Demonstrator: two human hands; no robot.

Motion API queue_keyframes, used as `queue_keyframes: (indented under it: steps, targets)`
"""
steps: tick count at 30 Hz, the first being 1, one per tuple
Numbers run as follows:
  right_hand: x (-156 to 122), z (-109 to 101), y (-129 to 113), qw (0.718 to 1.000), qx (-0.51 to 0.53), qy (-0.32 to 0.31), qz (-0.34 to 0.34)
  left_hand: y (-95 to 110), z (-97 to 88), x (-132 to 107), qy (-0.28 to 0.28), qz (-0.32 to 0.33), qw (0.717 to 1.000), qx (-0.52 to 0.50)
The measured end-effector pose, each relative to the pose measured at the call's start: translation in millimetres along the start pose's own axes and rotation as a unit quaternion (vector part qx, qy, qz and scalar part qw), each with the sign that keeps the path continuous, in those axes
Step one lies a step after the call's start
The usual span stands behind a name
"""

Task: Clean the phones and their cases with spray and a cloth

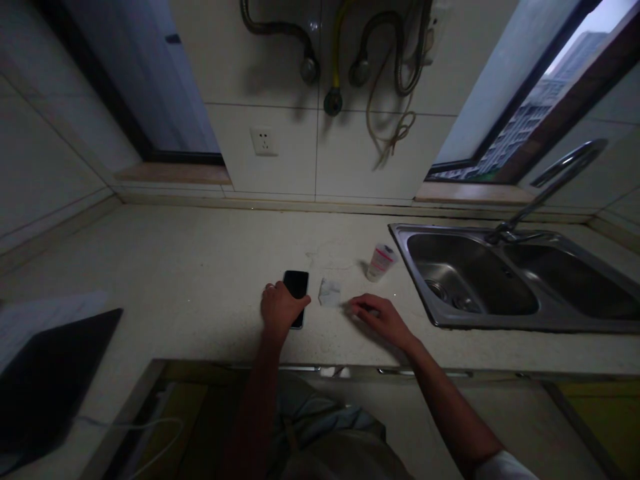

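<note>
My left hand (pixel 283 308) grips a dark-screened phone (pixel 297 283) lying on the counter, its thumb along the phone's right edge and its fingers at the left. To the right of the phone lies a small white crumpled sheet (pixel 329 292), perhaps tissue or paper. Just beyond that sheet is my right hand (pixel 383 321), fingers bent and the tips brought together in a pinch; whatever may be between them is too small to make out. Behind this hand stands a pale plastic cup (pixel 381 262) with pink-red markings, tilted in the view.
A steel double-bowl sink (pixel 473 273) with a curved tap (pixel 555 183) fills the counter's right side. At the left lies a dark flat object (pixel 55 380) beside papers (pixel 55 313). A wall socket (pixel 264 142) and hanging hoses (pixel 285 28) are behind the counter (pixel 210 253).
</note>
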State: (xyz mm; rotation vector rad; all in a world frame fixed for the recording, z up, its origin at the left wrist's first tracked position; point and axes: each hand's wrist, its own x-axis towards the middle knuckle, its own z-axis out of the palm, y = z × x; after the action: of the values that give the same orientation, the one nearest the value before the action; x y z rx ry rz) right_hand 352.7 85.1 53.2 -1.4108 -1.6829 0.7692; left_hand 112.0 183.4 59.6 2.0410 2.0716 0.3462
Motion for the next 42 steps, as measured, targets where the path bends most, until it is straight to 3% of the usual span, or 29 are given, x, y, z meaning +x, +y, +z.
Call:
queue_keyframes:
  steps: [5, 11, 15, 18, 22, 26, 28, 32, 34, 38, 42]
  targets:
    - [5, 20, -21, 0.997, 0.018, -0.068, -0.032, -3, -8.3, -9, 0.003, -0.040, 0.989, -0.142]
    - [6, 40, -26, 0.991, 0.074, -0.106, -0.028, -4, -21.5, -23, 0.030, -0.090, 0.931, -0.353]
    - [4, 49, -31, 0.985, 0.154, -0.078, 0.016, 3, -17.1, -36, 0.041, -0.111, 0.845, -0.521]
    - [1, 58, -37, 0.965, 0.237, -0.108, 0.039, 13, -5.9, -45, 0.050, -0.112, 0.773, -0.623]
    - [-2, 63, -41, 0.952, 0.277, -0.119, 0.063, 19, 3.7, -54, 0.056, -0.124, 0.712, -0.689]
    - [-2, 61, -41, 0.938, 0.299, -0.138, 0.109, 15, 3.8, -57, 0.017, -0.121, 0.661, -0.740]
    - [-2, 62, -42, 0.946, 0.265, -0.136, 0.124, 13, 5.3, -58, 0.020, -0.119, 0.659, -0.742]
    - [-1, 66, -49, 0.977, 0.149, -0.112, 0.100, 10, 10.7, -59, 0.067, -0.104, 0.720, -0.683]
    - [-1, 66, -51, 0.984, 0.122, -0.108, 0.076, 10, 10.8, -59, 0.066, -0.105, 0.728, -0.675]
    - [-2, 64, -50, 0.986, 0.111, -0.119, 0.038, 9, 2.4, -58, 0.033, -0.127, 0.694, -0.708]
    - [-5, 64, -47, 0.955, 0.238, -0.169, 0.050, 8, -7.3, -57, -0.009, -0.130, 0.659, -0.741]
